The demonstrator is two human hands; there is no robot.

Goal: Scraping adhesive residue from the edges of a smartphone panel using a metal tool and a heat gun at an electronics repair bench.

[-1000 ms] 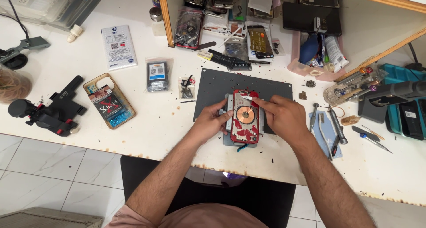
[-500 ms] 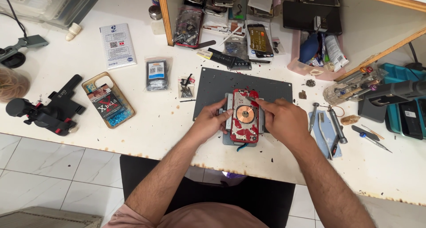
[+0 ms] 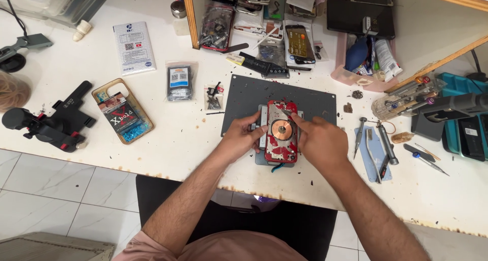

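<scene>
Phone: an opened phone (image 3: 281, 134) with a red, cracked back and a round copper coil lies lengthwise in a small clamp fixture (image 3: 264, 119) on the dark grey work mat (image 3: 244, 96), near the front edge of the white bench (image 3: 168, 134).
Left hand: the left hand (image 3: 243, 139) rests against the phone's left side, fingers curled on the edge of phone and fixture, bracing them.
Right hand: the right hand (image 3: 321, 141) lies at the phone's right side, forefinger stretched onto the upper part of the back near the coil; it may pinch a thin tool there, but the view is too small to tell.
Right of the mat: screwdrivers (image 3: 386, 144) and tweezers lie on a pale blue pad (image 3: 373, 149), just beside the right hand.
Left of the mat: a small bag of parts (image 3: 213, 96), a sealed black packet (image 3: 180, 81), a clear phone case (image 3: 122, 111) and a black clamp tool (image 3: 48, 119), all well apart from the hands.
Back of bench: a heap of phone screens and parts (image 3: 274, 22) against a wooden frame.
</scene>
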